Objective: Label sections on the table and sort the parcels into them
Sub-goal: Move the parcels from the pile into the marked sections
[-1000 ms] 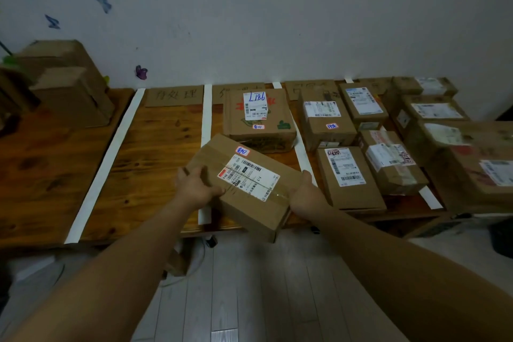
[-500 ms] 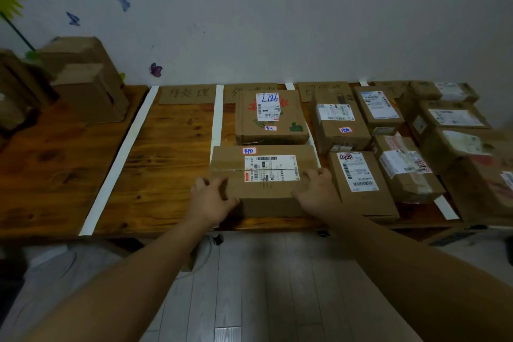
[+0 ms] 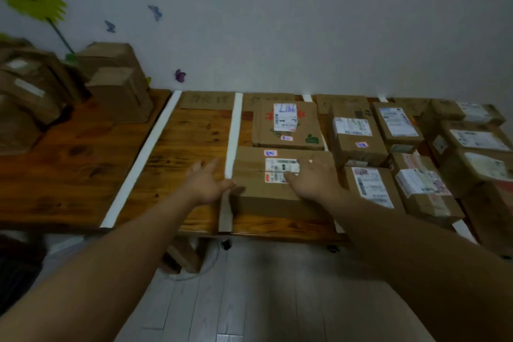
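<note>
The brown cardboard parcel [image 3: 255, 194] lies flat near the front edge of the tabletop [image 3: 180, 147], just right of a white tape strip [image 3: 234, 130] and in front of a larger parcel [image 3: 266, 130]. The right hand [image 3: 313, 179] rests flat on its top, fingers spread over the shipping label [image 3: 280, 165]; the left hand [image 3: 206, 184], fingers straight and splayed, touches its left end. More parcels [image 3: 369, 189] crowd the sections to the right.

Single head view, wide-angle, looking forward-down across table [image 3: 177, 147] toward wall [image 3: 305, 22].
</note>
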Motion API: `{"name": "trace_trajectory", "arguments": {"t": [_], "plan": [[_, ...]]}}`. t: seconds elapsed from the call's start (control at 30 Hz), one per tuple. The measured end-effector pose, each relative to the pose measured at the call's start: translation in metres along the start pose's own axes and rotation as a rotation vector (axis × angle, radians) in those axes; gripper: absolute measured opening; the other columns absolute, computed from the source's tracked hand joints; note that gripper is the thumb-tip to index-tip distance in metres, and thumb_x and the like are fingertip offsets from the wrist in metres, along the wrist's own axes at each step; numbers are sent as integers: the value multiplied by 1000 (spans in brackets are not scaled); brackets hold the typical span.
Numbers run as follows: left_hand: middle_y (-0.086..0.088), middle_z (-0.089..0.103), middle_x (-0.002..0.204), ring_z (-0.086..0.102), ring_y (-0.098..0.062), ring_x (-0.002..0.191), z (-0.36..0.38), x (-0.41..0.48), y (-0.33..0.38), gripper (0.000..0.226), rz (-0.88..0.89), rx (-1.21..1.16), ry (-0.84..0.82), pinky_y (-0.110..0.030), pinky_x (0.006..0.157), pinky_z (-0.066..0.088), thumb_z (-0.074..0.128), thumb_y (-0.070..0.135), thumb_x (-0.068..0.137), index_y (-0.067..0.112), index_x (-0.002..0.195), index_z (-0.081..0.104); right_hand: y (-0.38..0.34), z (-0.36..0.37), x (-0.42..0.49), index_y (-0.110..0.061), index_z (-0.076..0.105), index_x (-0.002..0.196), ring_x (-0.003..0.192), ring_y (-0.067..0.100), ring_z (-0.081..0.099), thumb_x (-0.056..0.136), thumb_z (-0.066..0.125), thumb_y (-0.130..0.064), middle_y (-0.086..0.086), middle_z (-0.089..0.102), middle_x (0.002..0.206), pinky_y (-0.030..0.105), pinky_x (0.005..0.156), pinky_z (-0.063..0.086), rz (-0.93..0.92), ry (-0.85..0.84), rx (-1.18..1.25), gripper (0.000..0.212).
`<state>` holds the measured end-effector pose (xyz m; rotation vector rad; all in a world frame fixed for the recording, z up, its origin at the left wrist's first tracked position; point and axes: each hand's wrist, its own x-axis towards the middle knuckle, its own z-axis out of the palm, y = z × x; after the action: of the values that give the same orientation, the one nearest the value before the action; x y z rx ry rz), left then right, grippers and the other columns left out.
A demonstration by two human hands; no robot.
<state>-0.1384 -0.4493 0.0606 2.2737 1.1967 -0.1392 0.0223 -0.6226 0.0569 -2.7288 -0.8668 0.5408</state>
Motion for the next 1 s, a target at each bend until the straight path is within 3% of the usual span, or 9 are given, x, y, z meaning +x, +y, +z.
{"name": "trace_trajectory", "arguments": {"t": [0.17, 0.37, 0.53, 0.73, 0.87, 1.0], "plan": [[-8, 4, 159, 4, -31, 145, -94, 9, -69, 85, 36, 60, -6, -44, 117, 14, 52, 64, 82, 32, 150, 13, -111, -13, 7, -20, 40, 143, 132, 33, 38, 93, 46, -54, 13, 37, 148, 47, 108, 36, -168, -22, 54, 61], [-5, 3, 159, 2, -30, 146, -204, 23, -186, 80, -40, 58, 138, -41, 117, 13, 53, 59, 86, 31, 150, 14, -274, 2, 18, -15, 31, 149, 138, 37, 28, 93, 41, -59, 17, 27, 152, 43, 113, 28, -304, -26, -40, 72], [-6, 5, 159, 6, -31, 145, -277, 40, -274, 81, -89, 51, 150, -42, 116, 16, 51, 60, 86, 30, 150, 15, -387, 25, 23, -19, 29, 149, 140, 35, 26, 94, 44, -56, 14, 27, 153, 44, 113, 28, -359, -48, 8, 68], [-6, 5, 159, 10, -32, 145, -325, 86, -312, 79, -62, -47, 144, -44, 116, 19, 53, 57, 86, 30, 151, 16, -458, 35, 59, -22, 29, 149, 137, 33, 32, 94, 44, -55, 12, 33, 151, 44, 109, 32, -375, -11, 7, 66], [-6, 10, 158, 17, -32, 143, -330, 140, -310, 81, -41, -61, 123, -46, 115, 23, 56, 56, 85, 29, 150, 16, -480, 40, 111, -23, 35, 146, 126, 33, 46, 91, 46, -59, 15, 41, 144, 45, 104, 42, -370, -9, 19, 67], [-6, 9, 158, 14, -32, 144, -333, 197, -295, 80, -56, -85, 78, -48, 116, 21, 56, 55, 86, 29, 150, 16, -498, 46, 170, -19, 27, 150, 128, 35, 44, 93, 50, -53, 15, 36, 146, 42, 102, 42, -321, -34, 129, 70]]}}
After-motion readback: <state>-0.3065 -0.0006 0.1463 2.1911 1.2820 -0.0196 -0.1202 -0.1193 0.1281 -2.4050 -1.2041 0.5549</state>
